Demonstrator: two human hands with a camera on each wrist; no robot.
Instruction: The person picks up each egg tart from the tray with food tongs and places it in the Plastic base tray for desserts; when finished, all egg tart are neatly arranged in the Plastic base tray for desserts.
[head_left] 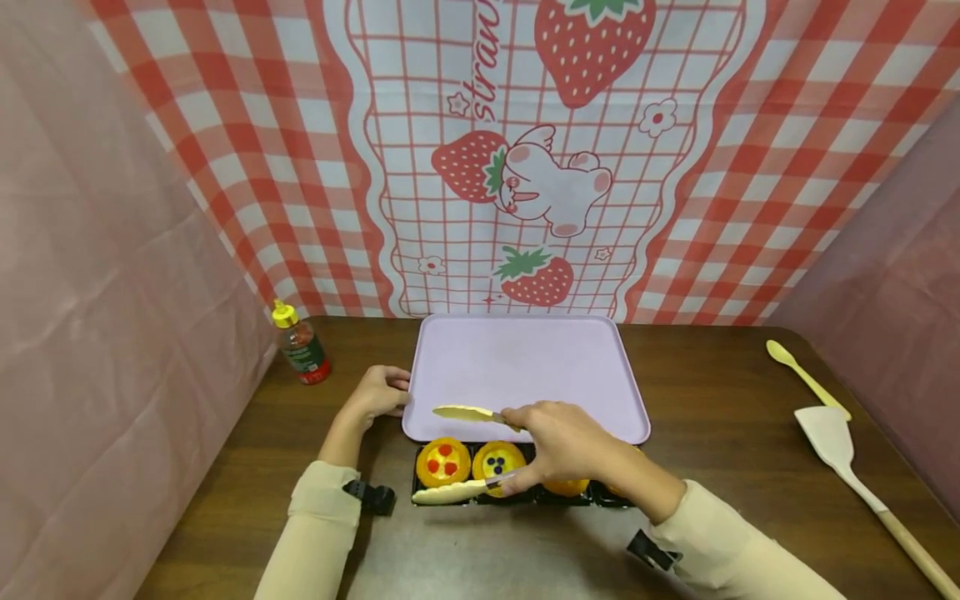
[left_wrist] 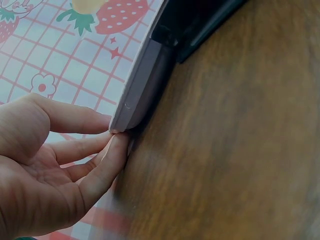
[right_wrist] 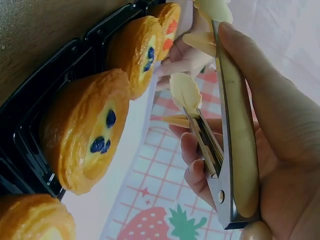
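My left hand [head_left: 378, 393] pinches the left rim of a lilac tray [head_left: 525, 358], its fingertips above and below the edge in the left wrist view. In my right hand [head_left: 566, 442] is a pair of tongs [right_wrist: 232, 125] with cream tips, its arms spread apart and nothing between them. The tongs hover over a black compartmented tray [right_wrist: 30, 120] of egg tarts. A tart with red pieces [head_left: 442, 463] sits at the left end, beside one with dark blue berries [head_left: 504, 460]. My right hand and forearm partly hide the other tarts.
A squeeze bottle [head_left: 306, 354] with a yellow cap stands at the back left. On the right lie a yellow spoon [head_left: 808, 381] and a white spatula [head_left: 828, 437] with a wooden handle. A checked strawberry cloth [head_left: 525, 192] hangs behind the table.
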